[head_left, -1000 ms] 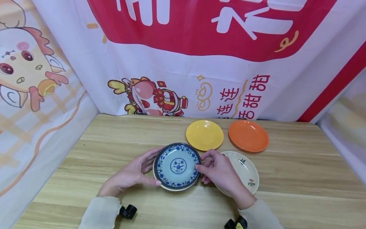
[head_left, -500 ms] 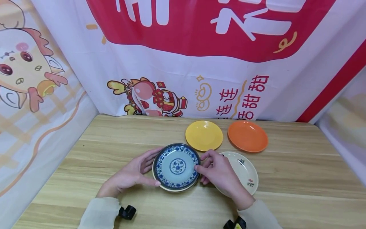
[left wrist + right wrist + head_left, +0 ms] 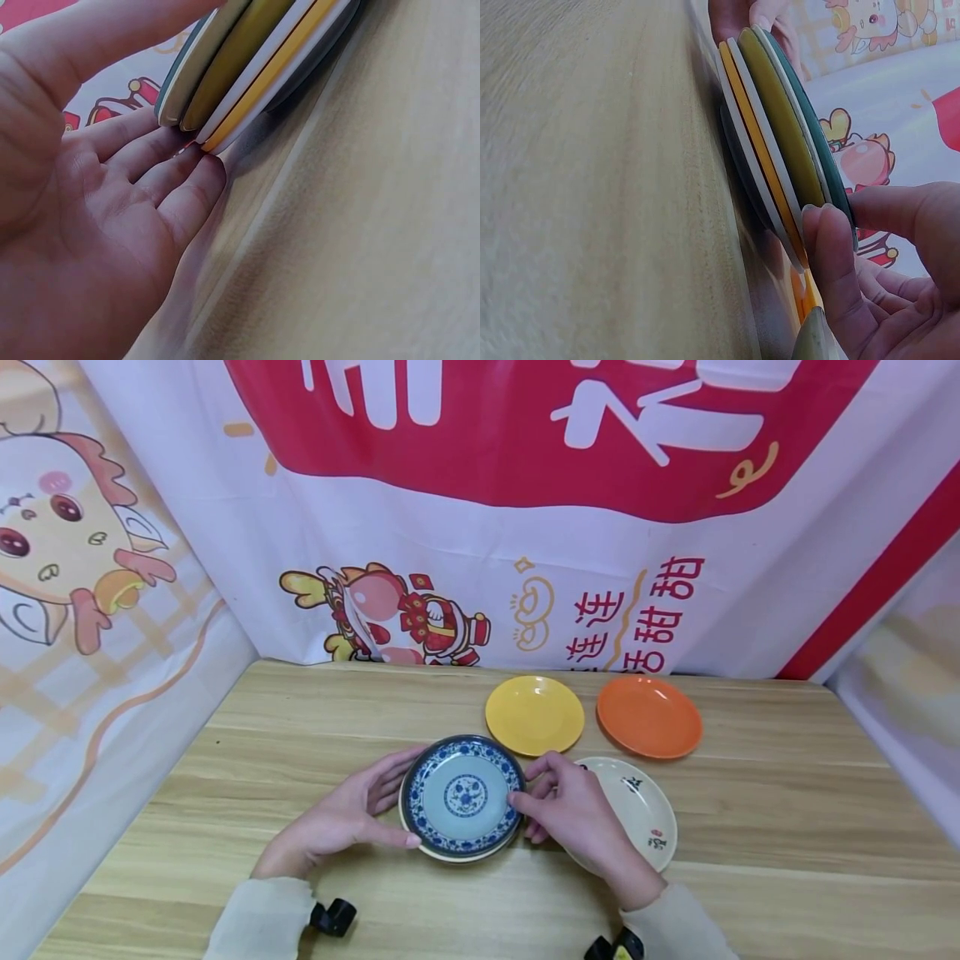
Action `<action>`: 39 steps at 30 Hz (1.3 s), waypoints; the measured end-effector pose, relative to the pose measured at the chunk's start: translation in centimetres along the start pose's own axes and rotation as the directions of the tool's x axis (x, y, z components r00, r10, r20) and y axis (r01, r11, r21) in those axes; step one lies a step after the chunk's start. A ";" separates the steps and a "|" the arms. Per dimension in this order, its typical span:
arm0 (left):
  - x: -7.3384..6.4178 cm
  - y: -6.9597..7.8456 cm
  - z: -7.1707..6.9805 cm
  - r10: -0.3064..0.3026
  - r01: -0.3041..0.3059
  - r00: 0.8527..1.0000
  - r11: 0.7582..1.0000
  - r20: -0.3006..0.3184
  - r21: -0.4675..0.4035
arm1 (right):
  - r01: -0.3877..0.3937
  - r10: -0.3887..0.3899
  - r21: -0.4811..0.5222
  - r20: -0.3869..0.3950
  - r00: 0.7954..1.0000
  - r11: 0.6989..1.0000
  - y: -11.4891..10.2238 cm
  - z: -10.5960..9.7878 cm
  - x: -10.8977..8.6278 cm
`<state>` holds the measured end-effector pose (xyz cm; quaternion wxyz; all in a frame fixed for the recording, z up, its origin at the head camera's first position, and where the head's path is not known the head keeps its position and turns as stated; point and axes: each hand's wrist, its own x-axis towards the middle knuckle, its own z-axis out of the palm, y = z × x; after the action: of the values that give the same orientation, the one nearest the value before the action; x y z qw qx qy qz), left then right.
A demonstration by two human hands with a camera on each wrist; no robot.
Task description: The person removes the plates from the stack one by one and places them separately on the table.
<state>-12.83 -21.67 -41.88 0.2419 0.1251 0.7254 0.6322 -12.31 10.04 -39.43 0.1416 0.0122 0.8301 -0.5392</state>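
Note:
A stack of plates stands on the wooden table, topped by a blue-and-white patterned plate (image 3: pixel 466 797) with a dark rim. Both wrist views show several layered edges below it, among them an olive plate (image 3: pixel 784 112) and a yellow plate edge (image 3: pixel 270 71). My left hand (image 3: pixel 348 814) holds the stack's left side, thumb at the front rim and fingers along the side. On the right, my right hand (image 3: pixel 573 814) pinches the rim, thumb on the top plate and fingertips against the edges beneath. Partly behind that hand lies a cream plate (image 3: pixel 637 810) with dark brush marks.
A yellow plate (image 3: pixel 535 716) lies behind the stack, an orange plate (image 3: pixel 649 717) to its right. The wooden table (image 3: pixel 787 793) ends at a red-and-white printed cloth (image 3: pixel 450 527) at the back. Another printed cloth (image 3: pixel 97 610) hangs at the left.

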 end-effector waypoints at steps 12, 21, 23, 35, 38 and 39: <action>-0.1 0.1 0.0 0.010 -0.010 1.000 1.000 0.011 0.003 | 0.018 -0.018 -0.012 -0.011 1.000 1.000 0.1 0.0 0.0; -0.1 0.0 -0.1 0.012 -0.012 1.000 1.000 0.018 -0.006 | 0.007 -0.007 0.007 -0.004 1.000 1.000 0.3 -0.1 0.1; -0.1 0.0 -0.1 0.013 -0.013 1.000 1.000 0.021 -0.006 | 0.002 -0.002 0.012 -0.003 1.000 1.000 0.2 -0.2 0.1; -0.2 0.2 -0.1 0.023 -0.023 0.999 1.000 0.028 0.008 | -0.011 0.009 -0.043 -0.034 0.999 0.999 0.1 -1.0 0.4; -0.3 0.2 -0.1 0.023 -0.023 0.999 1.000 0.032 0.000 | -0.004 0.003 -0.048 -0.031 1.000 0.999 0.1 -1.2 0.4; -0.3 0.2 -0.2 0.022 -0.022 0.999 1.000 0.034 -0.002 | -0.002 0.001 -0.048 -0.028 1.000 0.999 0.1 -1.2 0.4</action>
<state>-12.66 -21.94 -41.62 0.2471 0.1436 0.7192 0.6333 -12.97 11.11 -39.14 0.1305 0.0169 0.8446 -0.5189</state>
